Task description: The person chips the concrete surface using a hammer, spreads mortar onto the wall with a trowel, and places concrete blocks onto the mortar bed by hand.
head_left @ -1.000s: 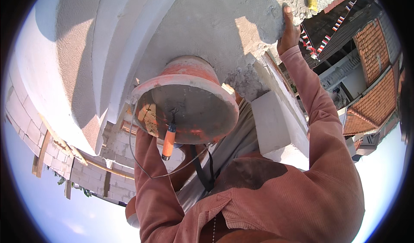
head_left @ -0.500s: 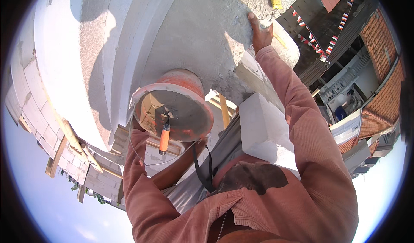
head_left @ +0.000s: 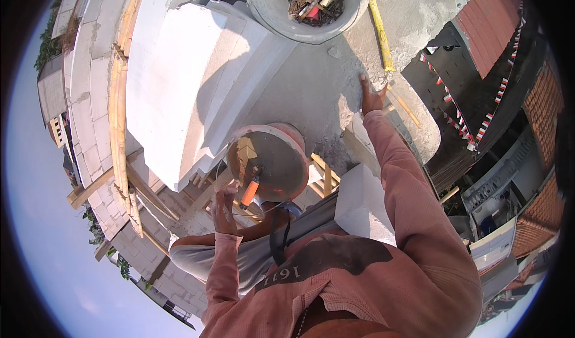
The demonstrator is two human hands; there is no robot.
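Observation:
An orange-red bucket (head_left: 291, 135) tilts toward me at the near edge of the concrete slab, grey inside. In it lies a trowel with an orange handle (head_left: 249, 193), beside a tan angular piece (head_left: 244, 152). My left hand (head_left: 224, 212) is just below the bucket's left rim, near its wire handle; the fingers point up and look loosely apart, though small. My right hand (head_left: 372, 100) rests on the slab's right edge with fingers stretched out. Just beyond it lies a hammer with a yellow handle (head_left: 381, 35).
A grey bucket (head_left: 257, 8) holding nails and scraps stands at the far side. White stepped moulding (head_left: 173, 92) curves along the left, by bamboo poles (head_left: 118, 116). A white block (head_left: 361, 203) sits near my lap. Beyond the slab's right edge are lower roofs (head_left: 542, 98) and strung bunting.
My left hand, hidden behind the orange-red bucket before, now shows beside its rim. The view has shifted, bringing the grey bucket into sight. My right hand stays on the slab edge.

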